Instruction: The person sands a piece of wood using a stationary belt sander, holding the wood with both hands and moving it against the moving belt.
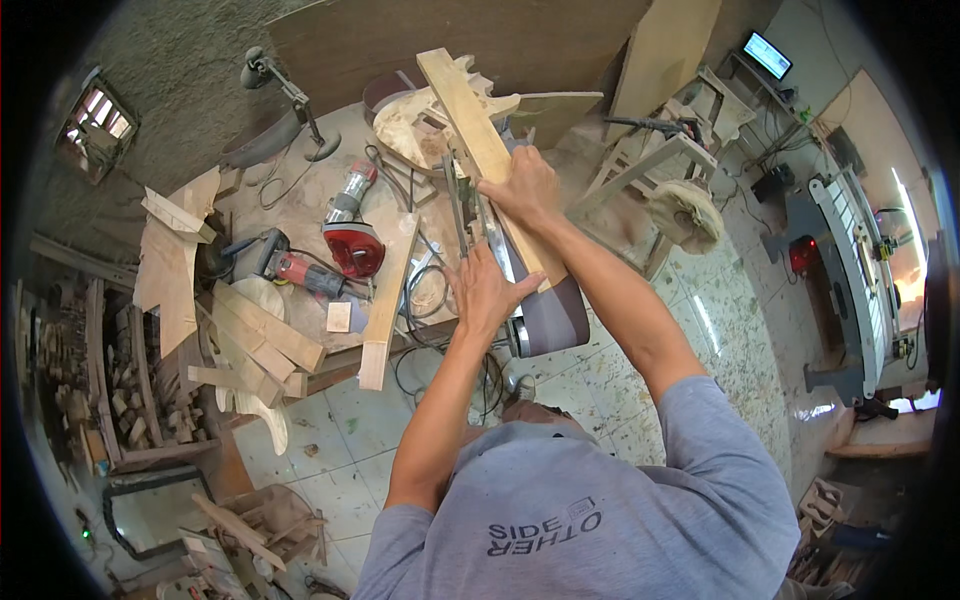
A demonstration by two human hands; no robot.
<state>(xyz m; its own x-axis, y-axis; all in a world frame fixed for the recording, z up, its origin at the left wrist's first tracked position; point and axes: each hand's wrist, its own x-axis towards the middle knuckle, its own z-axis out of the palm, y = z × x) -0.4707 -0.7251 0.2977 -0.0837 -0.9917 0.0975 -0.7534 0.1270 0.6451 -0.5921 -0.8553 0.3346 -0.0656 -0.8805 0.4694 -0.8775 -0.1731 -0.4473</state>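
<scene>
A long pale wooden board (476,124) lies lengthwise over the belt of a belt sander (555,319). My right hand (529,187) grips the board near its middle, fingers over the top and thumb along its left edge. Closer to me, my left hand (484,289) is spread at the sander's metal side. Its thumb reaches the board's near end, and its fingers extend toward the sander frame; whether they hold the frame is hidden. The dark sanding belt shows around the roller below the board's near end.
On the workbench (300,180) left of the sander lie a red power tool (354,247), a second corded power tool (307,274), a narrow board (390,307) jutting over the front edge, and wood offcuts (259,337). A desk lamp (322,142) stands behind. Cables (487,382) hang below.
</scene>
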